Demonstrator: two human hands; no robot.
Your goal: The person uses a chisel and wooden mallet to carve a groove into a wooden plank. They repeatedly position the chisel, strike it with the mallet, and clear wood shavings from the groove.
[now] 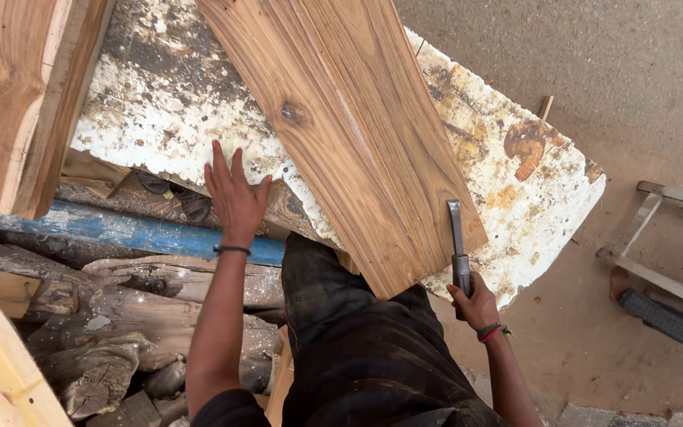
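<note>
The work in hand looks like chiselling on the striped hardwood plank [349, 134], which runs from the top centre of the frame down to the lower middle, lying slantwise across a white, paint-spattered board [160, 103] that serves as the bench top. The right hand [476, 302], at the lower right of centre, is closed around the dark handle of a chisel [457, 237], whose steel blade lies flat along the plank's right edge near its lower corner, tip pointing up the frame. The left hand [235, 198], left of centre, is spread open with fingers splayed, palm down on the near edge of the white board, just beside the plank but not on it.

By my reading this is the setting-up stage: the blade rests on the wood rather than biting in. A next cut would call for steadying the plank and raising the handle to set the edge.

No containers show anywhere. In the lower left lie rough logs and offcuts [120, 316] with a blue beam [136, 233] across them; another person's foot [620, 281] shows at the right edge
</note>
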